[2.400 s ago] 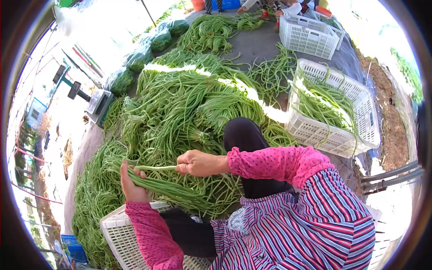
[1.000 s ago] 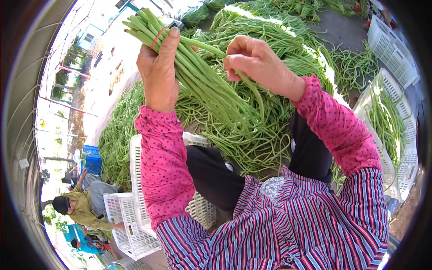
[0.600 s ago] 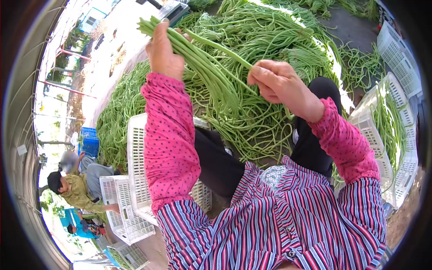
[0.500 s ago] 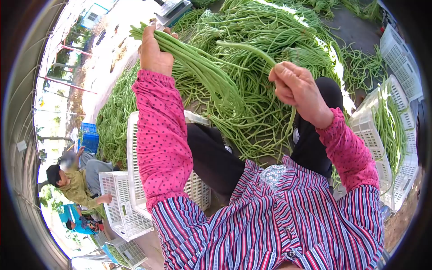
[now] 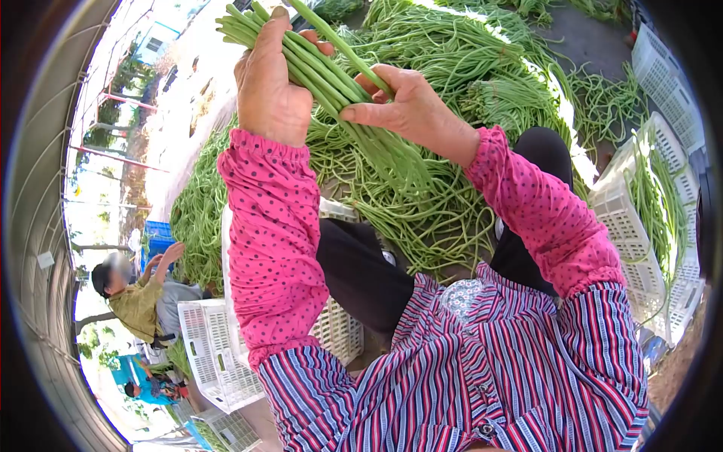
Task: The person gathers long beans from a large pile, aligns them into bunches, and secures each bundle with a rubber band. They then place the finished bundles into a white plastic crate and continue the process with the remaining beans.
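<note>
Smooth beans (image 5: 322, 84) — matt cloth sleeves (image 5: 273, 241)

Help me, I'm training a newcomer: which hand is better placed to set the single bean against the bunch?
Probably the right hand: it seems to hold the single bean, beside the bunch. The left hand is wrapped around the bunch near one end, so it looks busy.

We wear pink, black-dotted fabric sleeve covers (image 5: 273, 241) with gathered cuffs, a red, white and navy striped buttoned shirt (image 5: 452, 377), and plain black trousers (image 5: 361, 271).
</note>
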Available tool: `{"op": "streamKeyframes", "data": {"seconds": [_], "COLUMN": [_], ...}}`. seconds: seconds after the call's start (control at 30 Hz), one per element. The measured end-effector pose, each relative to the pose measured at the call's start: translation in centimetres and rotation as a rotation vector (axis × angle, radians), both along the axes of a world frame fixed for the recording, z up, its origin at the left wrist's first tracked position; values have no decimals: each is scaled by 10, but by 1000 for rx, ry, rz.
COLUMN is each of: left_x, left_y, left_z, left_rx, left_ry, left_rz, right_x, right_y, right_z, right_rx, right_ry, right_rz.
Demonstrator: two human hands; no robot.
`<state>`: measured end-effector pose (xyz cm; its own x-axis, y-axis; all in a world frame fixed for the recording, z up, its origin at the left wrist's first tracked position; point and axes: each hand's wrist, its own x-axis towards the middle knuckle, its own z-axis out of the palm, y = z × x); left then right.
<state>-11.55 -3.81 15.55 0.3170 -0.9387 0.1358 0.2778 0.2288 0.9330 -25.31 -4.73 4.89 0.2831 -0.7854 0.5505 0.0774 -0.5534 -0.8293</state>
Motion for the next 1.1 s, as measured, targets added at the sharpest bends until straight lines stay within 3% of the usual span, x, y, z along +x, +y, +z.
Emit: {"op": "streamKeyframes", "data": {"seconds": [0.07, 0.2, 0.37, 0.5, 0.7, 0.93, 1.0, 1.03, 1.1], "left_x": [3, 15, 22, 23, 44, 45, 37, 35, 35], "left_y": [2, 9, 5, 18, 22, 18, 20, 20, 19], "left_z": [9, 10, -22, -18, -35, -41, -41, -41, -42], "left_rx": [22, 3, 81, 96, 160, 138, 141, 144, 71], "left_ry": [12, 89, 79, 127, 269, 386, 382, 387, 333], "left_rz": [-57, -278, -329, -345, -431, -520, -546, -539, -528], "right_x": [-6, -16, -19, -23, -35, -36, -36, -34, -27], "right_y": [-2, -1, -3, -16, -26, -33, -35, -37, -42], "right_z": [8, 27, 34, 20, 17, 3, 1, -2, -11], "right_rx": [191, 422, 417, 357, 570, 484, 365, 370, 177], "right_ry": [-53, -201, -186, -56, -116, -56, 131, 134, 31], "right_rz": [258, 425, 485, 369, 538, 474, 303, 309, 100]}}
